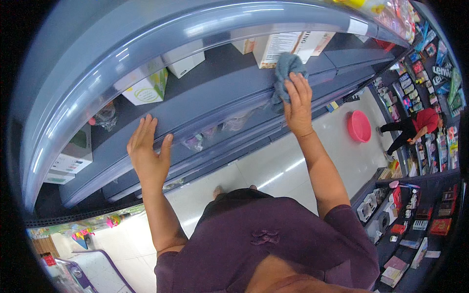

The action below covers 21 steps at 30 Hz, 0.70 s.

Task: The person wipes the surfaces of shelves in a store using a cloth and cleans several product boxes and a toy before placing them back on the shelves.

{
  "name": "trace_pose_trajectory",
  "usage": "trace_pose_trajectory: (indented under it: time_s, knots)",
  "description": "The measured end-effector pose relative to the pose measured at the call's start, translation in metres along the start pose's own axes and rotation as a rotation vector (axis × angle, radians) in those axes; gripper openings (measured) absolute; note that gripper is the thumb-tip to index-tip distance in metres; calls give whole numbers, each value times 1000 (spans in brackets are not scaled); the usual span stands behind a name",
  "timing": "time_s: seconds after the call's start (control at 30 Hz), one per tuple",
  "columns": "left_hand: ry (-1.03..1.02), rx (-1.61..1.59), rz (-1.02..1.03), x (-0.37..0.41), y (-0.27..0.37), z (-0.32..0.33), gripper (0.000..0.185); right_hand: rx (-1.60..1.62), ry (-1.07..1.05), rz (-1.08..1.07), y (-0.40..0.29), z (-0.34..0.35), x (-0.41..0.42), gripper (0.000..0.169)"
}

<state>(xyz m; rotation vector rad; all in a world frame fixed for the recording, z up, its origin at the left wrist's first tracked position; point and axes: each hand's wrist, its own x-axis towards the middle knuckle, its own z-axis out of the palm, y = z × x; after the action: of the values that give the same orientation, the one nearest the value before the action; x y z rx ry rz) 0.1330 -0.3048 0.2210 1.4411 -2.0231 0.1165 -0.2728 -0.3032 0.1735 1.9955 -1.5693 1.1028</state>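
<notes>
A grey-blue cloth [289,67] is bunched under my right hand [299,104], which presses it to the front edge of a dark grey store shelf [220,89]. Just behind the cloth stands a white carton [282,45] with printed text. My left hand [148,150] rests at the shelf's front edge, fingers spread and holding nothing. Beyond its fingertips are a white-and-green box [146,88] and a clear plastic-wrapped item [106,116]. Another white box [186,60] stands between the green one and the printed carton.
A clear-fronted upper shelf edge [205,31] curves above my hands. Plastic-wrapped goods [194,143] lie on the shelf below. On the tiled floor to the right sits a pink basin [359,126]. A person in a red top [427,121] stands by stocked shelves [410,88].
</notes>
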Motion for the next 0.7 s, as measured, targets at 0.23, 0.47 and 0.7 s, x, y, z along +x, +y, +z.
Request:
trace_pose_trajectory:
  time_s: [0.23, 0.47, 0.7]
  knots:
    - [-28, -17, -15, 1, 2, 0, 49, -105, 169, 117, 96, -26, 12, 43]
    - [-56, -27, -50, 1, 6, 2, 48, -295, 266, 272, 214, -32, 26, 26]
    - [-83, -51, -13, 4, 6, 1, 46, -343, 65, 374, 281, -42, 57, 22]
